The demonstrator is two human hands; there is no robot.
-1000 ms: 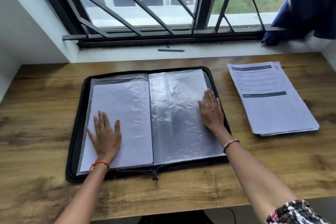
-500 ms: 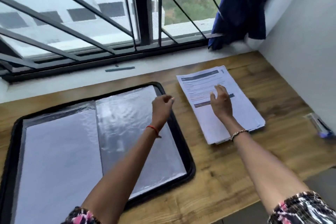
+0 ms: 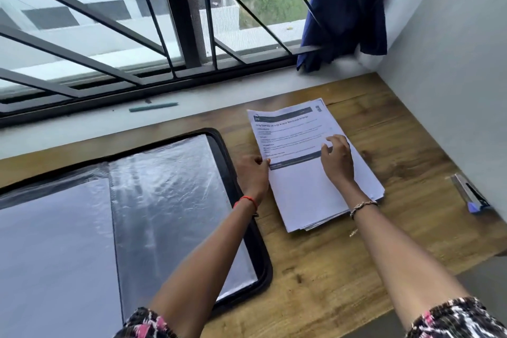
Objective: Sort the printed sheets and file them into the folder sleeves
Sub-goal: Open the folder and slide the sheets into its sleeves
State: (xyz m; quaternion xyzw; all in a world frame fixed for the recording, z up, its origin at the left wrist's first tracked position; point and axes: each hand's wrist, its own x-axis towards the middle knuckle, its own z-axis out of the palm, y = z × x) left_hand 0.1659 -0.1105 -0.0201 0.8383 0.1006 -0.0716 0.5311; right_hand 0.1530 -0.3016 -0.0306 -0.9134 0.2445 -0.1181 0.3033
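Observation:
A stack of printed sheets (image 3: 301, 189) lies on the wooden desk, right of the open black folder (image 3: 241, 195). The folder's clear sleeves (image 3: 170, 200) lie flat; the left one holds a white sheet (image 3: 55, 241). My left hand (image 3: 253, 173) pinches the left edge of the top sheet, about midway down. My right hand (image 3: 338, 159) rests on the top sheet near its right edge, fingers curled onto the paper.
The wooden desk (image 3: 343, 269) meets a grey wall on the right. A stapler-like tool with a blue end (image 3: 470, 196) lies by that wall. A teal pen (image 3: 153, 107) sits on the window sill. Blue cloth (image 3: 345, 8) hangs at the window's right corner.
My view turned right from the folder to the stack. Both hands left the sleeves; the right reached the top sheet first, then the left came to the sheet's left edge.

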